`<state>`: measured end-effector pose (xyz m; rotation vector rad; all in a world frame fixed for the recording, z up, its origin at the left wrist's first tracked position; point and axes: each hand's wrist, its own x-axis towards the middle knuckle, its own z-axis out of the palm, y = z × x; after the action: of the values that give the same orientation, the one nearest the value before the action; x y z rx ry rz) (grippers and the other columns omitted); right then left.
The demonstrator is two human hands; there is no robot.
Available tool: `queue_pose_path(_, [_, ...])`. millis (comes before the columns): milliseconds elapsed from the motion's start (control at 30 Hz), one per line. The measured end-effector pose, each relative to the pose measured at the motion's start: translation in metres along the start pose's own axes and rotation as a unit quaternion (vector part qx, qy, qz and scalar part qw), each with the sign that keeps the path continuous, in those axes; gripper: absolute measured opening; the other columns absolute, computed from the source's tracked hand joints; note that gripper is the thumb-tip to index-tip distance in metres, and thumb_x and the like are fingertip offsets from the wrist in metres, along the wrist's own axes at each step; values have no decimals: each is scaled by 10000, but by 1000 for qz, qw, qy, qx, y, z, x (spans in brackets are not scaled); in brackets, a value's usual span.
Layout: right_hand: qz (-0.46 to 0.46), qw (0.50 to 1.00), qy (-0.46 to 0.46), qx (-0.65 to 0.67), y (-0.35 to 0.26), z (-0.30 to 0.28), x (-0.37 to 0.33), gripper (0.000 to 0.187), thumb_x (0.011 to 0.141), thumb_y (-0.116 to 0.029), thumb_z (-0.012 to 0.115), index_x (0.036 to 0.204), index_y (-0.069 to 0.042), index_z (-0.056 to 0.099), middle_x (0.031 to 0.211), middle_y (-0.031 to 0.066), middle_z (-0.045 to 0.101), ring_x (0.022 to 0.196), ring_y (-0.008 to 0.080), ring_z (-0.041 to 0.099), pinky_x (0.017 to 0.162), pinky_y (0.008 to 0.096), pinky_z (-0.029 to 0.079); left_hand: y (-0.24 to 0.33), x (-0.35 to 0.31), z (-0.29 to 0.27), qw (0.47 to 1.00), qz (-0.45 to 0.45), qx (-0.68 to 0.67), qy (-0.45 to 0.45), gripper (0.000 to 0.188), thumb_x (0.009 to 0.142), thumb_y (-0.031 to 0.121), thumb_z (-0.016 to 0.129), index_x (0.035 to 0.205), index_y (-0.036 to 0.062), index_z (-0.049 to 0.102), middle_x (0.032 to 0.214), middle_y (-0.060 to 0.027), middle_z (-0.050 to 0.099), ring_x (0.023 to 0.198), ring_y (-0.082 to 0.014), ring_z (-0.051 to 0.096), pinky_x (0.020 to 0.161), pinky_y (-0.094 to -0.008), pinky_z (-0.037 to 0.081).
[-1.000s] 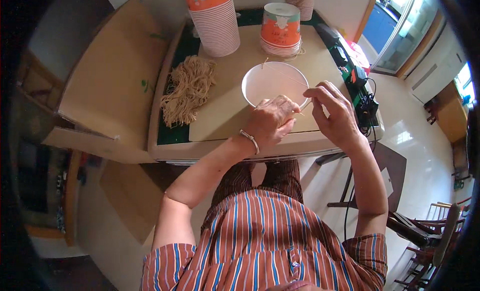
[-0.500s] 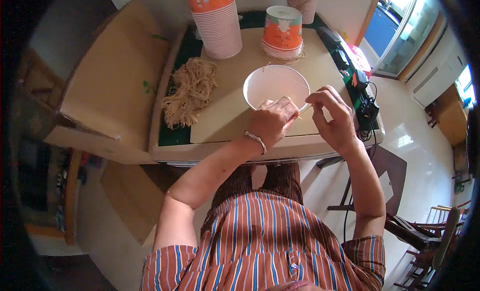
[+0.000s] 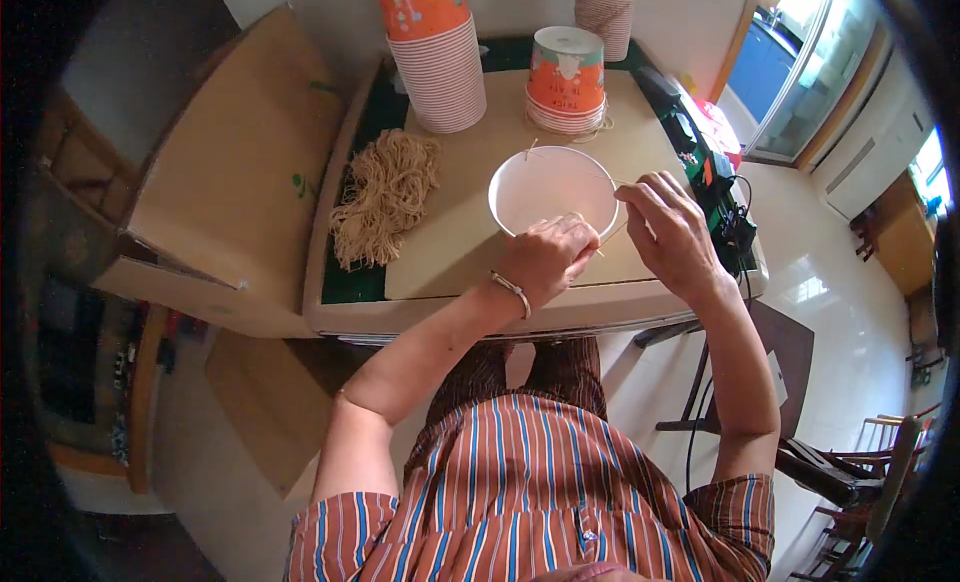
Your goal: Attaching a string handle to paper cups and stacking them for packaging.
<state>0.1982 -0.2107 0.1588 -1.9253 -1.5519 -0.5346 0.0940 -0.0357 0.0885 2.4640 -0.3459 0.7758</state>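
Note:
A white-lined paper bucket [image 3: 540,194] stands mouth up near the table's front, its inside facing me. My left hand [image 3: 552,252] is closed on its near rim, with a bit of string sticking out by the fingertips. At the bucket's right side, the bent fingers of my right hand [image 3: 668,220] pinch a thin beige string; whether it passes through the rim is hidden by the fingers. A short string end [image 3: 531,149] pokes up at the far rim. To the left lies a loose bundle of beige strings [image 3: 386,197].
Behind the bucket stand a tall stack of orange paper buckets [image 3: 438,77] and a shorter upside-down stack [image 3: 567,82] with string around its base. Another stack [image 3: 606,17] is at the back. Black adapters and cables [image 3: 735,197] line the right edge. A cardboard box [image 3: 225,172] adjoins the left.
My right hand has stayed beside the rim, its fingers drawn closer together. The string stretched across the bucket's mouth no longer shows there. The view has tilted slightly, so the table sits lower.

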Motion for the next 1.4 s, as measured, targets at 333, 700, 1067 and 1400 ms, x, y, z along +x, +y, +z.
queue_pose_path(333, [108, 989, -45, -87, 33, 28, 2, 157, 899, -91, 578, 1047, -42, 598, 1005, 156, 615, 981, 355, 605, 844, 445, 506, -4, -13, 17, 998, 5, 44, 46, 129, 888, 128, 629, 1012, 95, 610, 863, -96, 646, 785, -317, 653, 690, -434, 537])
queue_pose_path(700, [381, 906, -15, 183, 69, 72, -14, 183, 929, -107, 547, 1010, -7, 677, 809, 152, 711, 621, 259, 688, 611, 372, 553, -4, -17, 14, 976, 127, 168, 59, 146, 881, 117, 644, 1025, 107, 626, 759, -35, 580, 690, -191, 614, 649, -347, 514])
queue_pose_path(1067, [411, 808, 9, 421, 88, 81, -26, 200, 980, -166, 564, 1029, -5, 673, 711, 26, 610, 526, 93, 517, 505, 251, 441, -1, -12, 10, 979, 138, 148, 18, 203, 856, 105, 607, 1053, 84, 648, 779, -41, 616, 745, -182, 638, 694, -331, 522])
queue_pose_path(1400, [383, 893, 40, 234, 74, 73, -35, 428, 902, -344, 727, 727, 12, 567, 589, 101, 521, 555, 138, 473, 533, 346, 435, 1, -7, 13, 982, 92, 163, 13, 245, 869, 111, 593, 1107, 72, 638, 795, -58, 627, 746, -196, 638, 692, -337, 522])
